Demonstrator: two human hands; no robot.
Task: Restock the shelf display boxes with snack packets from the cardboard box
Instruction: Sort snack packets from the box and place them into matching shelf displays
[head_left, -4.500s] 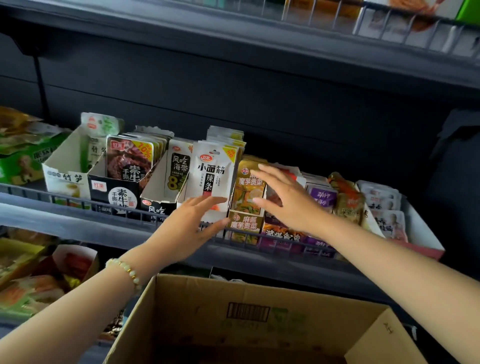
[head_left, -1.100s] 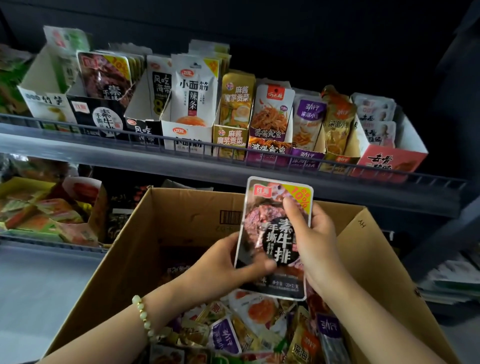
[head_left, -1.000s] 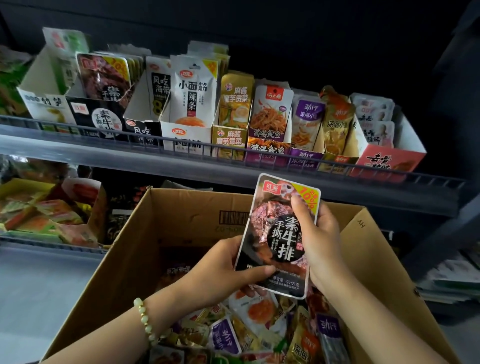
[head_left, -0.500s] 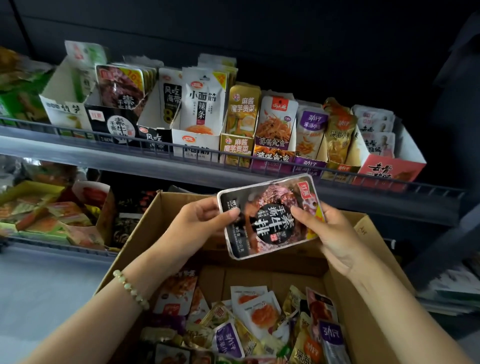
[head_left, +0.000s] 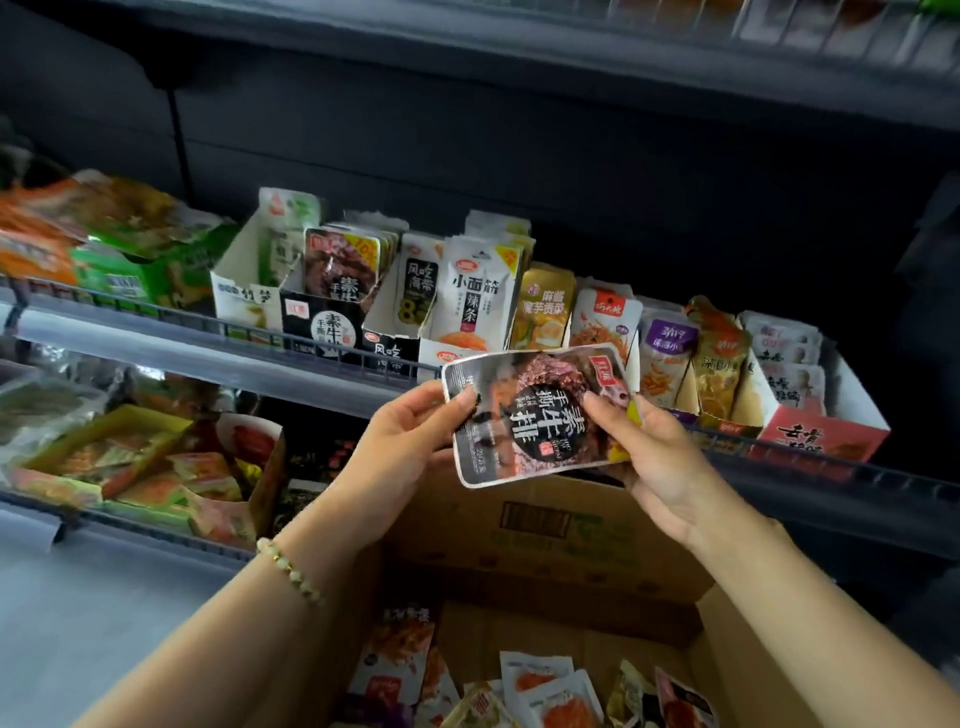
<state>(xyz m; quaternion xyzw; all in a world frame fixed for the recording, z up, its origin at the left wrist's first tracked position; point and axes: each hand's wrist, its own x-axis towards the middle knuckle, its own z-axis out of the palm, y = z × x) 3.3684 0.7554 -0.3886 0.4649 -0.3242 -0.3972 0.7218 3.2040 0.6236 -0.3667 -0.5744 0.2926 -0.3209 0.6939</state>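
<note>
The dark snack packet (head_left: 537, 415) had a round black label and a picture of meat. It was up in the air, turned on its side. It was above the far wall of the cardboard box (head_left: 545, 535) and just in front of the shelf rail (head_left: 208, 340).

Both hands held this one packet. The left hand (head_left: 410, 441) pinched the left end, with its thumb on the front and its fingers behind. The right hand (head_left: 660, 457) held the right end. Its thumb lay on the front beside the black label, and its fingers curled round the back. A bead bracelet (head_left: 291, 571) sat on the left wrist.

Down in the cardboard box lay many loose packets (head_left: 545, 691), mostly white and orange, all mixed up.

Behind the rail, a row of display boxes stood side by side on the shelf. The black display box (head_left: 322, 322) was up and to the left of the held packet. It held packets that looked the same as the one in the hands. Further right stood a tall white packet (head_left: 475, 296) with an orange picture. After that came yellow packets (head_left: 545, 312) and purple packets (head_left: 665, 353). A red display box (head_left: 826, 436) stood at the far right end.

On the lower shelf at the left sat a yellow tray (head_left: 104, 431) with orange and green packets in it.
</note>
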